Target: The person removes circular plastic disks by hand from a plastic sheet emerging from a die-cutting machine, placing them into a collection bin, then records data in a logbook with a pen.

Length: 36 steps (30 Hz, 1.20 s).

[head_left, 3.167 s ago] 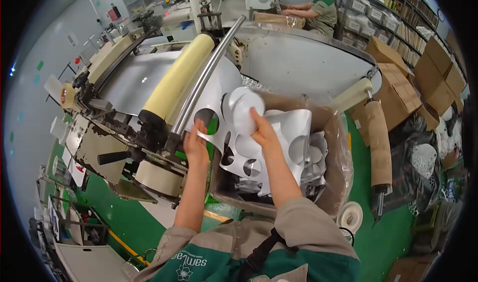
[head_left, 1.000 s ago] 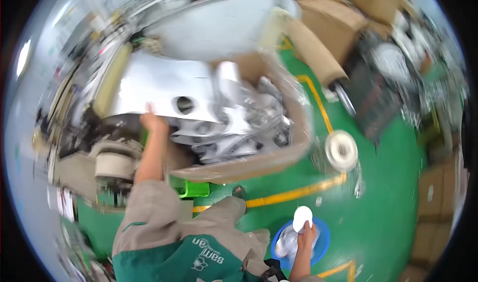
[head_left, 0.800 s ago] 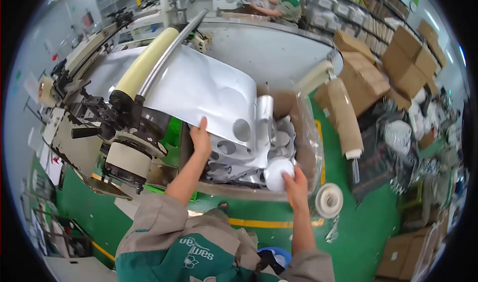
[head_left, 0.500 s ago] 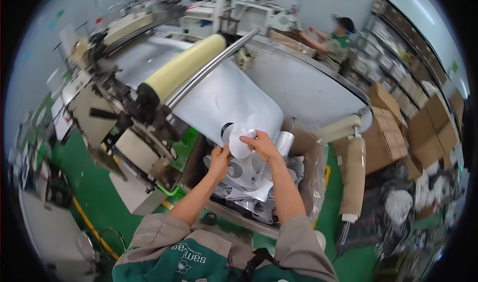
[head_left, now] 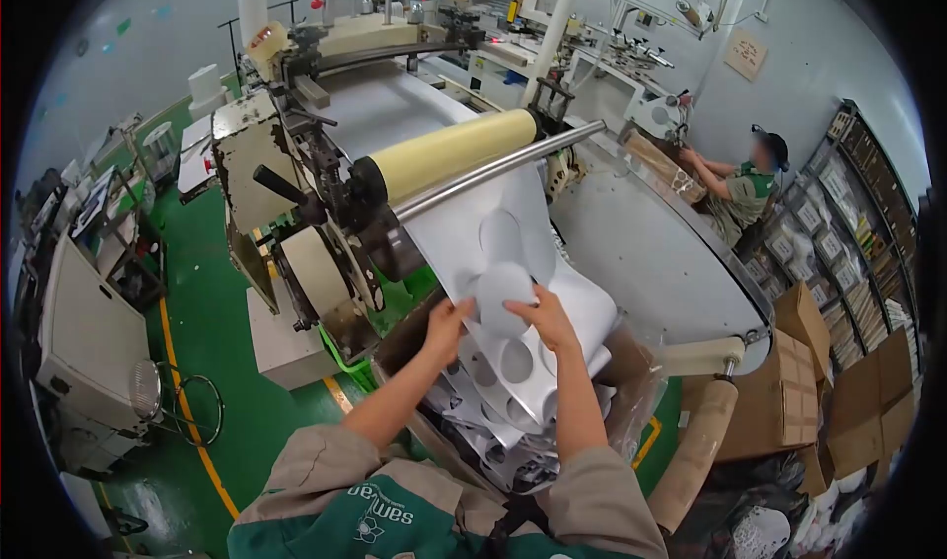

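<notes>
A round white piece point(head_left: 504, 300) lies between my hands, over the silvery-white sheet. My left hand point(head_left: 449, 330) is closed at its left edge, where the sheet's border also runs; the fingertips are partly hidden. My right hand point(head_left: 546, 319) pinches the right edge of the round piece, thumb on top. The sheet point(head_left: 444, 240) comes down from under a yellow roller point(head_left: 454, 152) and a steel bar point(head_left: 498, 171). Below my hands, the sheet with round holes point(head_left: 562, 298) falls in folds into a plastic-lined carton point(head_left: 631, 401), on top of more punched scrap.
Machine side parts with a black handle point(head_left: 279, 184) stand to the left. A grey metal table point(head_left: 661, 248) extends to the right, with a wrapped roll point(head_left: 695, 455) near its front corner. Cardboard boxes point(head_left: 784, 391) and a seated co-worker point(head_left: 745, 189) are further right.
The view has swung, bringing more of the machine and floor into sight. My hands have opened out a little, and the round piece now lies flatter, with the holed sheet spread below it.
</notes>
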Motion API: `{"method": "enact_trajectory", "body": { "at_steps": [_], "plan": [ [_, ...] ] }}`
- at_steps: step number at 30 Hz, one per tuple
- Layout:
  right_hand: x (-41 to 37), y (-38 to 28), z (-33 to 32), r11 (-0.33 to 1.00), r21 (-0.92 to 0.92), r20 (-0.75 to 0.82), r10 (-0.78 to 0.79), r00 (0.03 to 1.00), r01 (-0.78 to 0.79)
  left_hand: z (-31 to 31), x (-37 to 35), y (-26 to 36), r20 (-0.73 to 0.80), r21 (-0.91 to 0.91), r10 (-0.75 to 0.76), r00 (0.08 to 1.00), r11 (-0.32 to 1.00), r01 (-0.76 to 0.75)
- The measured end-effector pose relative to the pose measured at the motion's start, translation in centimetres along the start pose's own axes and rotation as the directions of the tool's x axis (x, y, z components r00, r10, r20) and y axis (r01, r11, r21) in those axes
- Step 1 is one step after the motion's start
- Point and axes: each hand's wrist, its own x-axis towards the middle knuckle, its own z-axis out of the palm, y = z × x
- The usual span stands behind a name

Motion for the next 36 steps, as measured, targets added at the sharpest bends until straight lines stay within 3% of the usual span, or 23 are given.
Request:
{"method": "enact_trajectory", "body": {
  "at_steps": [1, 2, 3, 5, 8, 9, 11, 13, 15, 16, 17, 18, 20, 21, 23, 24, 25, 26, 27, 29, 31, 33, 36],
  "plan": [
    [1.4, 2.8, -0.3, 0.981, -0.192, 0.060, 0.053, 0.997, -0.040, 0.1, -0.7, -1.2, 0.085, -0.141, 0.038, 0.996, 0.990, -0.026],
    [1.7, 4.8, -0.5, 0.988, -0.131, 0.083, 0.089, 0.993, -0.077, 0.0, -1.3, -1.7, 0.093, -0.154, 0.007, 0.996, 0.988, 0.007],
    [0.7, 4.2, -0.5, 0.983, 0.071, 0.097, 0.163, 0.982, -0.170, 0.0, -1.6, -1.5, 0.101, -0.172, -0.018, 0.995, 0.984, 0.036],
    [-1.1, 5.2, -0.9, 0.856, 0.499, -0.028, 0.173, 0.984, -0.136, 0.1, -1.7, 0.7, 0.133, -0.145, -0.073, 0.988, 0.985, 0.092],
    [-1.4, 7.2, -2.9, 0.456, 0.878, -0.290, 0.273, 0.918, 0.142, 0.0, 1.6, 4.2, -0.117, -0.190, 0.139, 0.983, 0.969, -0.160],
    [-0.7, 6.0, -2.6, 0.556, 0.817, -0.304, 0.186, 0.934, 0.155, -0.1, 2.5, 5.9, -0.189, -0.160, 0.220, 0.957, 0.955, -0.251],
    [0.6, 1.1, -1.0, 0.720, 0.663, -0.309, 0.015, 0.951, 0.204, -2.2, 6.8, 5.1, -0.112, -0.200, 0.263, 0.958, 0.938, -0.281],
    [3.3, -1.6, 0.7, 0.825, 0.529, -0.221, -0.089, 0.971, 0.197, -2.7, 7.8, 4.1, -0.189, 0.045, 0.302, 0.935, 0.953, -0.298],
    [5.9, -3.4, 2.5, 0.925, 0.367, -0.032, -0.089, 0.996, 0.094, -2.1, 5.8, 4.8, -0.041, -0.127, 0.304, 0.952, 0.943, -0.307],
    [7.0, -3.0, 3.1, 0.934, 0.358, 0.030, -0.011, 1.000, -0.001, -1.2, 4.5, 6.1, -0.025, -0.232, 0.250, 0.968, 0.940, -0.249],
    [8.1, -2.1, 3.5, 0.935, 0.341, 0.091, 0.070, 0.993, -0.097, -1.7, 4.6, 5.9, 0.047, -0.283, 0.248, 0.968, 0.932, -0.225],
    [8.4, -0.8, 3.7, 0.933, 0.348, 0.134, 0.044, 0.990, -0.089, -1.8, 4.4, 5.5, 0.074, -0.241, 0.196, 0.978, 0.955, -0.173],
    [6.9, 0.7, 3.2, 0.773, 0.634, 0.047, 0.007, 0.999, -0.035, -2.0, 3.9, 5.3, 0.160, -0.148, 0.018, 0.987, 0.989, 0.006],
    [5.6, 1.9, 2.8, 0.657, 0.754, 0.003, 0.001, 1.000, -0.003, -1.3, 2.5, 6.6, 0.192, -0.143, -0.001, 0.981, 0.989, 0.029],
    [3.9, 8.2, -0.1, 0.289, 0.956, -0.114, 0.189, 0.975, 0.056, -1.9, 4.4, 5.3, 0.045, -0.157, 0.100, 0.994, 0.983, -0.092],
    [2.9, 9.2, -1.3, 0.275, 0.953, -0.193, 0.213, 0.958, 0.130, -1.8, 3.9, 7.3, -0.041, -0.098, 0.080, 0.996, 0.992, -0.084],
    [2.5, 8.4, -1.6, 0.263, 0.942, -0.271, 0.234, 0.934, 0.207, -2.4, 5.8, 6.3, -0.028, -0.223, 0.212, 0.977, 0.951, -0.213],
    [2.7, 7.4, -2.0, 0.391, 0.889, -0.354, 0.252, 0.901, 0.240, -3.2, 7.6, 5.6, -0.046, -0.160, 0.217, 0.975, 0.962, -0.222],
    [3.0, 4.5, -1.4, 0.546, 0.806, -0.359, 0.140, 0.923, 0.230, -3.9, 8.4, 5.4, -0.063, -0.092, 0.217, 0.974, 0.971, -0.222],
    [4.9, -1.0, 0.7, 0.788, 0.566, -0.311, -0.066, 0.948, 0.241, -2.5, 7.4, 6.1, -0.092, -0.162, 0.251, 0.964, 0.951, -0.264],
    [8.1, -3.0, 3.1, 0.938, 0.312, -0.198, -0.093, 0.976, 0.153, -2.2, 7.0, 5.8, -0.095, -0.157, 0.266, 0.959, 0.947, -0.278],
    [11.7, -1.8, 4.7, 0.982, 0.171, 0.095, 0.065, 0.993, -0.080, -1.9, 6.4, 6.6, -0.025, -0.261, 0.245, 0.969, 0.934, -0.243],
    [11.6, -0.5, 5.9, 0.898, 0.439, 0.046, 0.026, 0.999, -0.044, -3.3, 6.6, 6.4, 0.051, -0.225, 0.136, 0.989, 0.967, -0.121]
  ]
}}
